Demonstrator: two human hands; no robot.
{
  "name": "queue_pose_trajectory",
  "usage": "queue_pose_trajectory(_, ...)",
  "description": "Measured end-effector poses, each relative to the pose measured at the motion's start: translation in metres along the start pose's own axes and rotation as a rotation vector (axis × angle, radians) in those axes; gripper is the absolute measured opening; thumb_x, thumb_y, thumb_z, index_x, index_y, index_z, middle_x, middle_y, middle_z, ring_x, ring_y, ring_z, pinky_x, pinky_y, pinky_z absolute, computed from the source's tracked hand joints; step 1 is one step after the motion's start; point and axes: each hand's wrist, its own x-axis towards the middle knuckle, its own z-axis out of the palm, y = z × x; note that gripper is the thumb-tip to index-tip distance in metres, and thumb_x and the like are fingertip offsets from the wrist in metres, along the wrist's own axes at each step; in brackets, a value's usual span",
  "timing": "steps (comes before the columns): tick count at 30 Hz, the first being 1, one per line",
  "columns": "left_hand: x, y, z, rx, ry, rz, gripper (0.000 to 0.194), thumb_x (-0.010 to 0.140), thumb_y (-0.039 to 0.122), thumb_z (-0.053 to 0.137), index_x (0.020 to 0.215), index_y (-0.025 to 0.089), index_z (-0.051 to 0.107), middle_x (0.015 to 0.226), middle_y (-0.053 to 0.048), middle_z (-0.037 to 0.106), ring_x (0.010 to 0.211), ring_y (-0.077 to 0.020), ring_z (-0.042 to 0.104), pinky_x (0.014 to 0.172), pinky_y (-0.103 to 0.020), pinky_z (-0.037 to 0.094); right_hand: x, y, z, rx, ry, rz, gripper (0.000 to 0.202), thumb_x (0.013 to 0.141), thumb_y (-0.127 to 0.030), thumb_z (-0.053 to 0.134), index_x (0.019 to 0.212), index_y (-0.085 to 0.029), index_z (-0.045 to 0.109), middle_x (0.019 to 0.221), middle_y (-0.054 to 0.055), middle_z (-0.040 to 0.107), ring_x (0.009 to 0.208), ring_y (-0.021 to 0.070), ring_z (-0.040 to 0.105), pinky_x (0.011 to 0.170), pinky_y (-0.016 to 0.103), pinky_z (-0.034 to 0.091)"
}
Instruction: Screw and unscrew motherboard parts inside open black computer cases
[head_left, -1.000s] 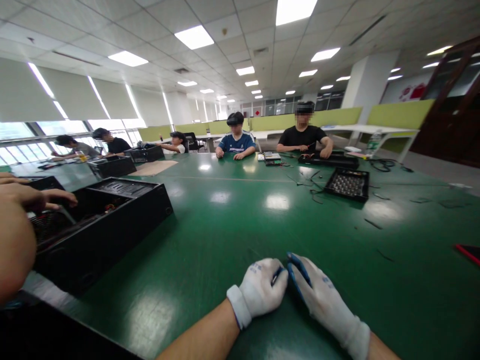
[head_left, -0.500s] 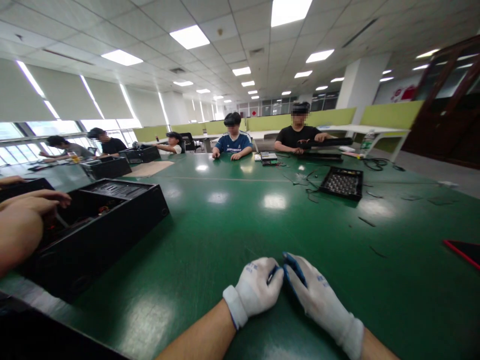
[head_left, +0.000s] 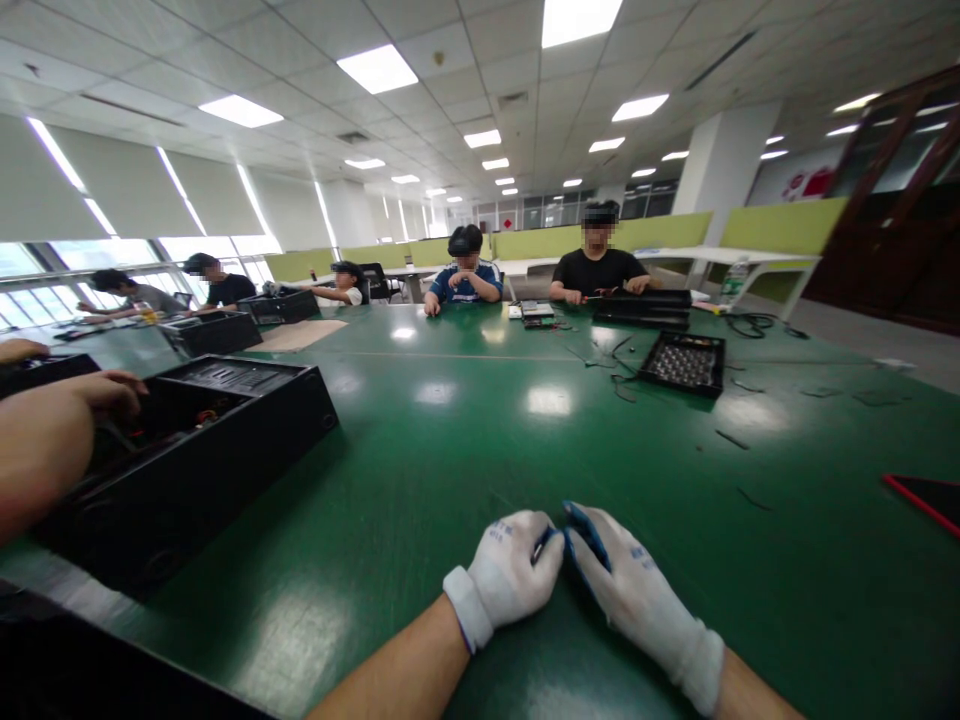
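Gloves (head_left: 517, 590) rest side by side on the green table (head_left: 420, 470) at the frame's lower centre. Inside them, the left hand (head_left: 521, 560) curls narrowly, and whether it grips anything cannot be told; the right hand (head_left: 637, 580) is loosely cupped, a slim gap beside its thumb. A careless rightward sweep could scatter the dark strip (head_left: 733, 440) at right; a leftward one might bump the black case (head_left: 240, 450) at left. Blue glove print (head_left: 499, 529) is too small to read.

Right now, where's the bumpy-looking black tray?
In the head view, right of centre: the black tray lies on the green table beyond the right hand, near long black parts.
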Motion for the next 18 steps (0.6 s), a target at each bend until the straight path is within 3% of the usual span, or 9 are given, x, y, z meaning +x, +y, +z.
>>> queue_pose_trajectory(7,0.0013,-0.0005,0.0009,-0.013,0.002,0.002,0.026,0.101,0.034,0.047,0.084,0.021,0.061,0.081,-0.003,0.068,0.074,-0.0176,0.063,0.068,-0.03,0.042,0.0005,-0.0016,0.0071,0.006,0.053,0.097,0.046,0.102,-0.048,0.044,0.131,-0.02,0.064,0.129,0.016,0.069,0.122,0.0288,0.065,0.107,0.049,0.053)
queue_pose_trajectory(18,0.001,-0.0018,0.003,-0.011,-0.003,-0.01,0.026,0.101,0.036,0.047,0.084,0.021,0.06,0.082,-0.003,0.069,0.075,-0.0181,0.063,0.068,-0.03,0.042,0.0016,-0.0059,0.0012,0.003,0.013,0.089,0.045,0.102,-0.047,0.044,0.131,-0.019,0.063,0.13,0.017,0.068,0.125,0.0295,0.064,0.109,0.05,0.051)
